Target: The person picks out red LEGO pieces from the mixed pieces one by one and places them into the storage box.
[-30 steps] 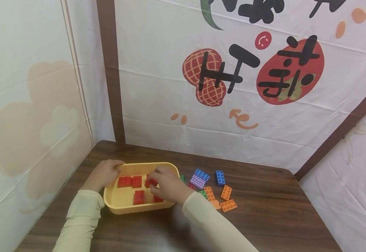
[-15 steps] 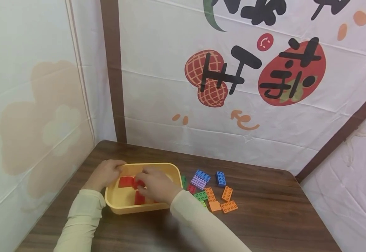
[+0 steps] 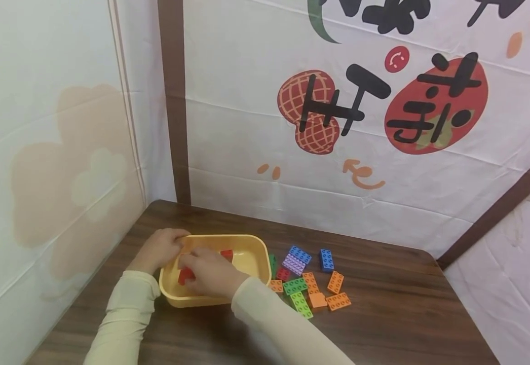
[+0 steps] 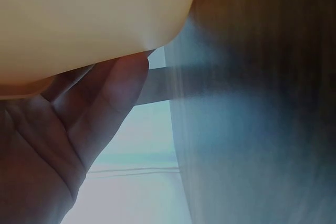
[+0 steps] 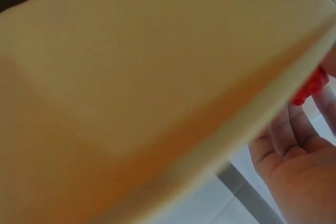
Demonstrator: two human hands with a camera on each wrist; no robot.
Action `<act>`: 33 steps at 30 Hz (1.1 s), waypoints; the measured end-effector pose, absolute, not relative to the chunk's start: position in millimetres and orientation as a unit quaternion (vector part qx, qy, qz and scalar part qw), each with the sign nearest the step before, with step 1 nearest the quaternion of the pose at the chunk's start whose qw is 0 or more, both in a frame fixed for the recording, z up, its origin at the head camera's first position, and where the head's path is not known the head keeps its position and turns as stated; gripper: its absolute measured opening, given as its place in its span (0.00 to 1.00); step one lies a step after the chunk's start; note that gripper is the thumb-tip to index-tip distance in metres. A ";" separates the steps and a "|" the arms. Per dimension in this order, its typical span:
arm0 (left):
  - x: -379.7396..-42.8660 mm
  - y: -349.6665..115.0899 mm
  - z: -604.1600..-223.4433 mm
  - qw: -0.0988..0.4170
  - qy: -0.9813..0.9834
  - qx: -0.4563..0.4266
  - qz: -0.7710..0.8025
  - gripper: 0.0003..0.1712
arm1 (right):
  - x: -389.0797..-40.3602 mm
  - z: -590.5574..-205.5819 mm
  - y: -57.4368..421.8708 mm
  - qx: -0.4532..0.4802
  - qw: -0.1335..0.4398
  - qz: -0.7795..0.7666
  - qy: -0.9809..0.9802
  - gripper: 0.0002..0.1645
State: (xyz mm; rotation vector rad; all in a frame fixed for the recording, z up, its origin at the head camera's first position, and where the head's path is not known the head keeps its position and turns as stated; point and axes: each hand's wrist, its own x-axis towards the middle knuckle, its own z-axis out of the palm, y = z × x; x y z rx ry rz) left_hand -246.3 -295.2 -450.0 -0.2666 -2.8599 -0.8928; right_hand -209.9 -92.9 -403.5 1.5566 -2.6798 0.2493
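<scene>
A yellow plastic tub (image 3: 250, 252) stands on the table's left part. My left hand (image 3: 159, 250) grips its far left rim; in the left wrist view, fingers (image 4: 113, 93) lie against the tub's outer side. Reaching inside the tub, my right hand (image 3: 215, 274) has its fingertips around a red building brick (image 3: 185, 276) near the left wall. The right wrist view shows a studded red brick (image 5: 312, 86) between the fingers, partly covered by the tub's rim. Another red brick (image 3: 227, 254) shows past the knuckles; the hand hides part of the tub floor.
To the tub's right lie loose bricks: a purple one (image 3: 294, 264), a blue one (image 3: 326, 259), a dark green one (image 3: 295, 286), a lime one (image 3: 301, 304) and several orange ones, such as this orange brick (image 3: 339, 301). Printed cloth walls (image 3: 228, 142) enclose the dark wooden table (image 3: 392, 304).
My right hand has moved left across the inside of the tub, from the right-hand bricks to the left wall. My left hand stays on the rim. The head view has shifted slightly.
</scene>
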 end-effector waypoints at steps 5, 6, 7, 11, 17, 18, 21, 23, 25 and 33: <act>-245.4 -293.2 -448.6 0.069 -0.948 -0.086 -0.300 0.19 | -213.7 -407.9 -99.3 0.500 -0.011 0.088 -0.862 0.15; -244.8 -292.1 -448.3 0.067 -0.947 -0.083 -0.302 0.19 | -214.8 -409.6 -100.0 0.503 -0.013 0.088 -0.860 0.13; -244.2 -291.1 -448.1 0.067 -0.947 -0.082 -0.302 0.19 | -215.9 -411.3 -100.7 0.507 -0.013 0.086 -0.857 0.12; -242.6 -287.3 -448.4 0.064 -0.948 -0.075 -0.304 0.20 | -219.4 -417.5 -104.4 0.526 -0.020 0.081 -0.847 0.09; -242.0 -282.1 -447.9 0.062 -0.948 -0.062 -0.305 0.19 | -222.3 -424.9 -106.3 0.539 -0.030 0.065 -0.839 0.09; -242.1 -281.3 -447.7 0.063 -0.948 -0.060 -0.305 0.19 | -222.9 -425.9 -106.3 0.539 -0.033 0.064 -0.839 0.09; -244.7 -284.2 -446.5 0.062 -0.947 -0.066 -0.308 0.19 | -224.4 -427.1 -112.8 0.528 -0.042 0.064 -0.846 0.08; -245.5 -286.1 -445.7 0.059 -0.946 -0.069 -0.311 0.19 | -224.8 -427.2 -117.3 0.521 -0.053 0.067 -0.849 0.08; -246.1 -287.9 -445.2 0.054 -0.945 -0.070 -0.314 0.19 | -225.0 -427.6 -121.8 0.515 -0.061 0.068 -0.852 0.07; -251.3 -297.7 -447.1 0.046 -0.946 -0.088 -0.309 0.21 | -227.7 -432.3 -126.8 0.487 -0.064 0.081 -0.867 0.15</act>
